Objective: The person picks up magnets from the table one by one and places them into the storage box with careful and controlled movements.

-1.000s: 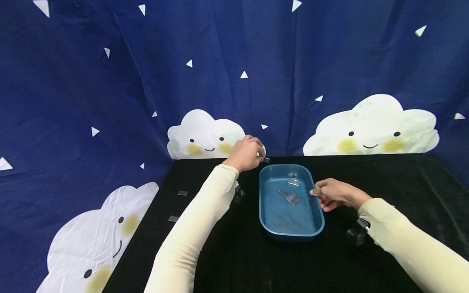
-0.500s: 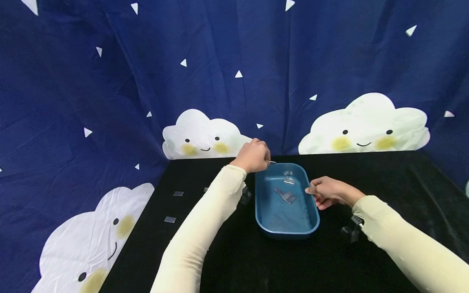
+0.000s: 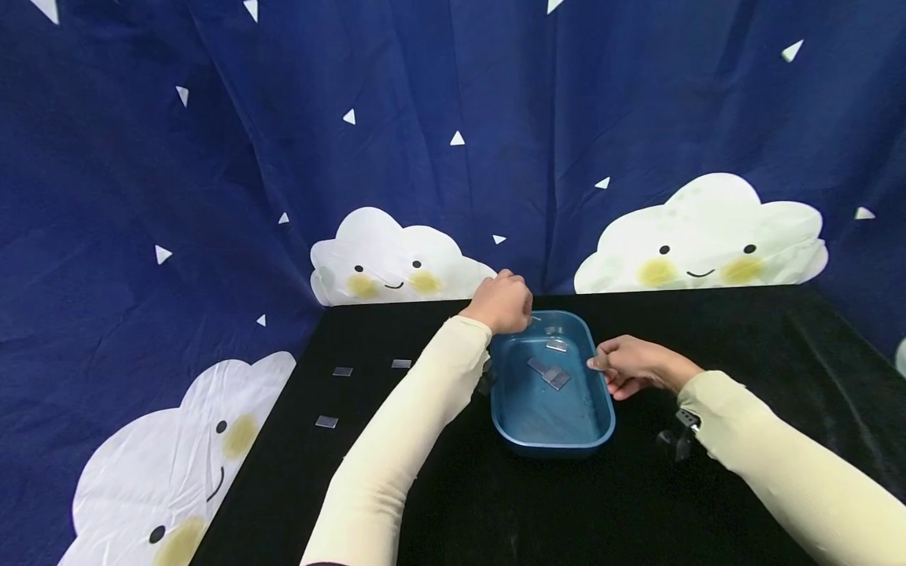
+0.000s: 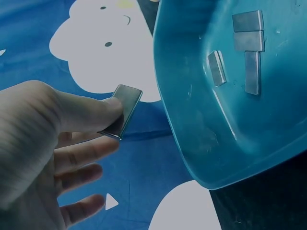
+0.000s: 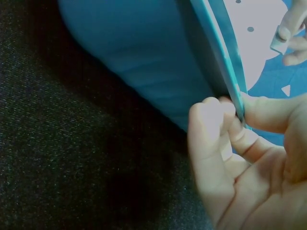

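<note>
My left hand (image 3: 501,303) is over the far left corner of a blue plastic basin (image 3: 552,452). Between thumb and forefinger it pinches a small flat metal block (image 4: 129,98), shiny grey and rectangular; the other fingers are spread apart in the left wrist view. On the right side, my right hand (image 3: 640,366) grips the basin's rim, thumb inside and fingers outside, as the right wrist view shows. Several similar metal blocks (image 4: 252,72) lie on the basin floor, some touching end to end and one apart.
Three more flat blocks lie on the black tabletop (image 3: 453,503) to the left: a far one (image 3: 401,363), a middle one (image 3: 343,371) and a near one (image 3: 326,422). Behind the table hangs a dark blue curtain (image 3: 425,63) with white clouds and triangles.
My left hand has moved right with the block, from beside the basin to over its far left corner. The right hand keeps its hold on the rim. The head view has shifted slightly.
</note>
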`<state>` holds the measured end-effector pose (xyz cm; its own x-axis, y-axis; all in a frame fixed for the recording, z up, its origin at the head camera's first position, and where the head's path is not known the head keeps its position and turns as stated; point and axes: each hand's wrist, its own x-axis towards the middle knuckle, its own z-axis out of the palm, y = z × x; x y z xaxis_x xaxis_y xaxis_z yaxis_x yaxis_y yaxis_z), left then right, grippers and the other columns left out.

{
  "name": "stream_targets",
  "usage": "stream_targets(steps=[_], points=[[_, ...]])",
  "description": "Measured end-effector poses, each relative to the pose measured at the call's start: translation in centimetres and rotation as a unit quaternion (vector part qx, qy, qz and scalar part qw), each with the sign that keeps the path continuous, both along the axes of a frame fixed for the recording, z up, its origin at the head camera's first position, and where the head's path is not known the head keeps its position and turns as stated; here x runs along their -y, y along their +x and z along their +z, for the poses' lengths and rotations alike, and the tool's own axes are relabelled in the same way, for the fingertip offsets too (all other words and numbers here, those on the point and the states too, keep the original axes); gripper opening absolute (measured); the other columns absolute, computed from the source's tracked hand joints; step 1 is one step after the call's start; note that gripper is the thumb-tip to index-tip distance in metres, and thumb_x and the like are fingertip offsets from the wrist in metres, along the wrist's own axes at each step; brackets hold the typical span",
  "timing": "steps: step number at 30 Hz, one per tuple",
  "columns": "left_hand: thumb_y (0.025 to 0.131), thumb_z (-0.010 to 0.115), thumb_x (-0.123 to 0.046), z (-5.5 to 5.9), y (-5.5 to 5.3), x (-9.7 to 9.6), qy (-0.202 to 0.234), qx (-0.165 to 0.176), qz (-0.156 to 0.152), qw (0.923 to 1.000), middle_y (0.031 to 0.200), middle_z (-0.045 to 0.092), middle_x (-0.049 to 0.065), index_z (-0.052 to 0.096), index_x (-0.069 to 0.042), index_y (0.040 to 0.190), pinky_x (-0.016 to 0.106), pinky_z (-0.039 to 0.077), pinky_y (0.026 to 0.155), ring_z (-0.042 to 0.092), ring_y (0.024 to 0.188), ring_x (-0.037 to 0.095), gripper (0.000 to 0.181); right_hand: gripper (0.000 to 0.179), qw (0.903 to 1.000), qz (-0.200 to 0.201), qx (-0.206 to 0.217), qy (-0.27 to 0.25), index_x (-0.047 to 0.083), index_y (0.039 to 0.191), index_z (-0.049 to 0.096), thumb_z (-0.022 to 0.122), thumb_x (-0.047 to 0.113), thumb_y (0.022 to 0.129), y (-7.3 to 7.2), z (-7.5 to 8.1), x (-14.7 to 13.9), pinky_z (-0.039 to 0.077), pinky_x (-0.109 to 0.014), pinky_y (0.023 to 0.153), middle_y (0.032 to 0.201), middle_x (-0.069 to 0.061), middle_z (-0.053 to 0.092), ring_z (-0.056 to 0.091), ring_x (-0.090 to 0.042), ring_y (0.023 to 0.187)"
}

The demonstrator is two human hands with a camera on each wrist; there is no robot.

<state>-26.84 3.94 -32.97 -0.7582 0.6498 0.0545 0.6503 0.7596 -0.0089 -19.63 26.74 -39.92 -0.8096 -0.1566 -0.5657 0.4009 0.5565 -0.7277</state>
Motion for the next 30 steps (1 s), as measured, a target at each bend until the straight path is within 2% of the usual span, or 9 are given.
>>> stream_targets(steps=[8,14,22,30], points=[[0.089,0.068,-0.024,-0.2,-0.2,-0.8,-0.019,0.014,0.008,0.9997,0.103,0.069,-0.005,0.077,-0.022,0.086,0.035,0.048,0.088,0.054,0.105,0.015,0.01,0.017,1.0,-0.001,0.007,0.002,0.01,0.091,0.054,0.052,0.024,0.1,0.1,0.0,0.2,0.057,-0.024,0.061,0.073,-0.001,0.059,0.062,-0.009,0.062],[0.088,0.07,-0.025,0.0,-0.2,-1.2,-0.026,0.011,0.011,0.9995,0.102,0.07,-0.006,0.077,-0.023,0.085,0.036,0.048,0.089,0.054,0.104,0.016,0.008,0.017,1.0,0.0,0.007,0.003,0.009,0.093,0.054,0.052,0.024,0.1,-0.1,0.2,0.1,0.057,-0.024,0.062,0.073,0.0,0.06,0.062,-0.009,0.063],[0.089,0.069,-0.022,-0.1,0.1,-1.9,-0.032,0.018,0.0,0.9993,0.097,0.07,-0.007,0.076,-0.024,0.083,0.035,0.048,0.089,0.054,0.104,0.016,0.01,0.017,1.0,0.002,0.005,-0.001,0.009,0.091,0.054,0.052,0.024,0.1,-0.4,0.1,0.0,0.057,-0.023,0.061,0.072,0.0,0.059,0.061,-0.009,0.061],[0.089,0.071,-0.022,-0.5,0.5,-2.6,-0.02,0.031,-0.008,0.9993,0.097,0.071,-0.008,0.077,-0.024,0.083,0.036,0.046,0.09,0.053,0.103,0.015,0.009,0.017,1.0,0.005,0.005,0.002,0.009,0.093,0.053,0.051,0.025,0.1,-0.2,0.0,-0.1,0.057,-0.024,0.061,0.074,-0.001,0.059,0.061,-0.009,0.063]])
